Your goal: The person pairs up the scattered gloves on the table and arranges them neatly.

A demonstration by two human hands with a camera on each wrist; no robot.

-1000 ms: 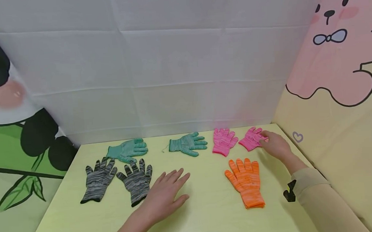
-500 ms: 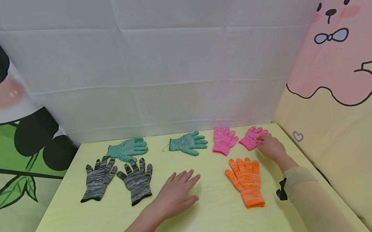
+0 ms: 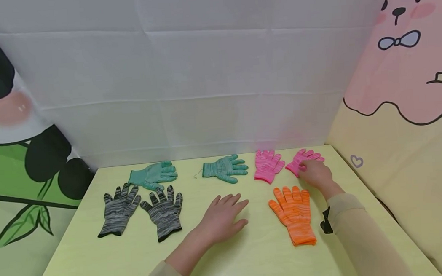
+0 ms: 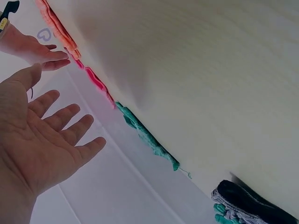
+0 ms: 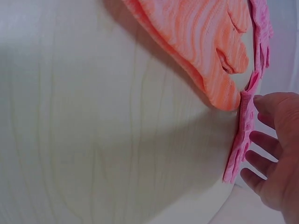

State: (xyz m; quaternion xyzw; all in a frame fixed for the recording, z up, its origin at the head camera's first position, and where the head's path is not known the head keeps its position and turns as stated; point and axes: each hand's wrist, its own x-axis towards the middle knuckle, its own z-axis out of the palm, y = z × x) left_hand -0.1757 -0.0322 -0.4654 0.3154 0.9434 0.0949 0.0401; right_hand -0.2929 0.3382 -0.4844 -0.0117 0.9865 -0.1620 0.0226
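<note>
My right hand is at the right-hand pink glove, overlapping its lower right side in the head view. In the right wrist view its fingers are parted and slightly bent beside that glove; whether they touch it I cannot tell. My left hand hovers over the middle of the table, fingers spread, holding nothing. An orange glove lies in front of the pink ones, with a second pink glove at their left.
Two green gloves lie along the back of the yellow table. Two grey-and-black gloves lie at the left. A white cloth wall rises behind, with printed panels on both sides.
My left hand has moved to the right across the table. The right hand has slid slightly left and nearer along the pink glove. The gloves keep their places on the table.
</note>
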